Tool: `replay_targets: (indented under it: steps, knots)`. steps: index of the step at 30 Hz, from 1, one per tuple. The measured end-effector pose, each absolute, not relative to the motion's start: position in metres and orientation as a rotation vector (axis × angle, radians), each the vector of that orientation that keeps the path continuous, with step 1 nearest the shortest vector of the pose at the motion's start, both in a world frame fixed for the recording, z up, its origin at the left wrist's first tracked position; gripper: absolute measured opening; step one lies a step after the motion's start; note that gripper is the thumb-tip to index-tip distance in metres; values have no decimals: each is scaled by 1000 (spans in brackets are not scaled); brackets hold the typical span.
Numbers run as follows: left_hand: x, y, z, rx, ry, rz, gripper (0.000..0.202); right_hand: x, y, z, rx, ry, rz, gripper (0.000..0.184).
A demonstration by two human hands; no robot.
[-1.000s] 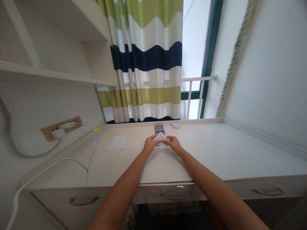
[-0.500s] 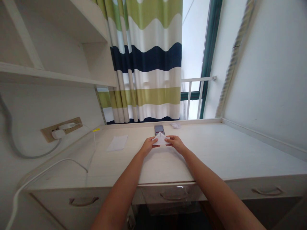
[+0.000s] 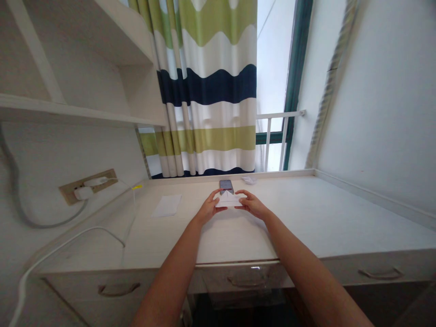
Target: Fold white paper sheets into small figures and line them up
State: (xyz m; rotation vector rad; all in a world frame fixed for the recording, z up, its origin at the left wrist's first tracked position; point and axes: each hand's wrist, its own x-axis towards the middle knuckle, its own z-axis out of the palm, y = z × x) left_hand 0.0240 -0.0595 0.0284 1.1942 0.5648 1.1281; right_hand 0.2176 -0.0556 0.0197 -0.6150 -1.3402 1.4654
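1. Evidently, in the head view, the left hand [image 3: 209, 208] and right hand [image 3: 252, 205], fingers partly curled, pinch opposite ends of the folded paper [image 3: 228, 200] over the tabletop [image 3: 293, 209], near the phone [image 3: 225, 184].
2. Folding seems in hand; the next move likely calls for level edges.
3. Counted: one folded paper, one phone, one flat white sheet [image 3: 166, 205], one crumpled scrap [image 3: 249, 180].

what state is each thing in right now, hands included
Folded paper, creased to a peak, held in both hands
Left hand, gripping its left end
Right hand, gripping its right end
Phone, lying flat, screen up
Loose paper, lying flat
White scrap, crumpled
Curtain, partly drawn
Plugs, in the socket
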Motion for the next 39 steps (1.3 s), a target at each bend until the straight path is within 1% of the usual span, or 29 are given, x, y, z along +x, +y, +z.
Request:
replay_targets:
  steps: [3, 5, 11, 15, 18, 21, 27, 30, 35, 39]
  knots:
    - [24, -59, 27, 1218, 593, 1125, 31, 217, -56, 18, -644, -1366, 1453, 21]
    - [24, -58, 26, 1245, 634, 1139, 22, 216, -56, 17, -665, -1385, 1439, 19]
    - [24, -57, 26, 1376, 810, 1226, 11, 211, -55, 17, -731, -1379, 1359, 16]
    - [24, -59, 28, 1385, 827, 1270, 11, 211, -56, 20, -784, -1400, 1288, 21]
    - [24, -58, 28, 1380, 829, 1267, 17, 211, -56, 21, -850, -1471, 1202, 28]
    - [23, -56, 27, 1356, 811, 1264, 21, 211, -56, 23, -872, -1488, 1137, 32]
    - [21, -55, 26, 1341, 789, 1294, 19, 212, -58, 25, -881, -1477, 1155, 40]
    - [20, -56, 26, 1357, 797, 1304, 21, 213, -58, 25, -873, -1469, 1146, 40]
    - [20, -57, 27, 1367, 808, 1293, 21, 216, -55, 23, -917, -1465, 1098, 35]
    - [21, -55, 27, 1343, 825, 1302, 19, 217, -55, 24, -924, -1484, 1071, 37]
